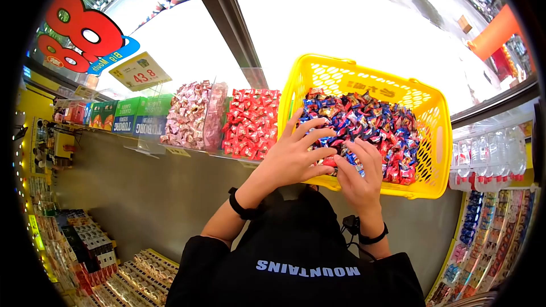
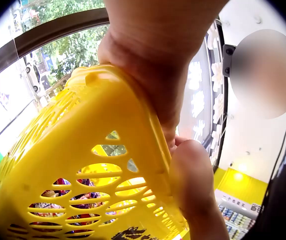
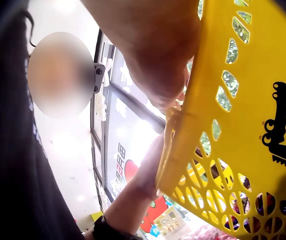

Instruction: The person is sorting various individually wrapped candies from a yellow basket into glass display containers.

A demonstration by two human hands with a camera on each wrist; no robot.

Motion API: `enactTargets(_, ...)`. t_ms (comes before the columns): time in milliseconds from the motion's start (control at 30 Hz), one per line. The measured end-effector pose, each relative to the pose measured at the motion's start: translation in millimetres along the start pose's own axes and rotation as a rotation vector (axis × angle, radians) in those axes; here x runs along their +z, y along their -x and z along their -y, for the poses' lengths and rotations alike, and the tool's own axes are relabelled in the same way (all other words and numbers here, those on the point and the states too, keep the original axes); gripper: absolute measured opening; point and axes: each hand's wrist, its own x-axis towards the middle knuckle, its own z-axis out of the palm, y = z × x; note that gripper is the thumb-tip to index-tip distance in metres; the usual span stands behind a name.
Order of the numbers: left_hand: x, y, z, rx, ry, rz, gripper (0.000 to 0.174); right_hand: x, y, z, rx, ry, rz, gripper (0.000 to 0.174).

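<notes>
We have both hands over the near side of the yellow basket (image 1: 446, 136), which stands beside the window (image 1: 222, 17), to the right of the shelf's stacked goods. Inside it lies a heap of wrapped candies (image 1: 369, 116), mostly blue and red, reaching from the left wall toward the right one, with more of the reds near the close right corner. Our left hand (image 1: 296, 150) is spread wide, back of the hand up, fingers fanned over the candies by the basket's near left corner. Our right hand (image 1: 362, 176) comes over the middle of the near rim, its fingers lightly bent and held closer together, the tips at the candies and close beside the left hand's fingertips. We cannot tell whether either hand has a candy between its fingers; from both wrists, the basket's wall and rim hide most of the fingers. Left of the basket, along the shelf (image 1: 210, 155), a pile of red candies (image 1: 253, 122) sits just beside it, then pink candies (image 1: 190, 113), then green boxes (image 1: 153, 115). A price card (image 1: 140, 72) stands behind the boxes, tilted. Beyond the basket's right side are clear bottles (image 1: 497, 148) with red caps. We wear a black band (image 1: 242, 207) on the left wrist and another on the right.
</notes>
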Motion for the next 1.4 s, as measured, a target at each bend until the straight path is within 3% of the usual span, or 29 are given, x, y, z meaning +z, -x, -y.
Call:
enactTargets(133,-8.6,11.0,7.4,0.052,0.159,-0.024,0.030,11.0,2.4,18.3,-0.071,-0.002,-0.029,0.036)
enactTargets(367,-58.5,49.9,51.3,-0.031,0.214,-0.011,0.030,40.0,-27.2,56.9,-0.124,0.143,-0.034,0.034)
enactTargets(733,-92.6,72.7,89.7,-0.105,0.331,0.090,0.027,85.1,-46.0,88.6,-0.136,0.103,0.065,0.026)
enactTargets(833,-108.1,84.3,106.4,-0.178,0.047,0.040,0.021,88.1,-49.2,90.0,-0.065,0.082,0.059,0.034)
enactTargets(900,-118.2,120.5,138.4,-0.337,-0.250,0.003,0.019,93.1,-49.7,86.6,0.053,0.061,0.026,0.039)
enactTargets(1233,-105.6,179.1,141.6,-0.490,-0.459,0.343,0.033,89.2,-49.6,82.5,0.045,-0.072,0.089,0.034)
enactTargets(1400,-108.9,167.7,136.3,-0.475,-0.439,0.266,0.033,88.7,-49.2,80.8,0.039,-0.122,0.096,0.034)
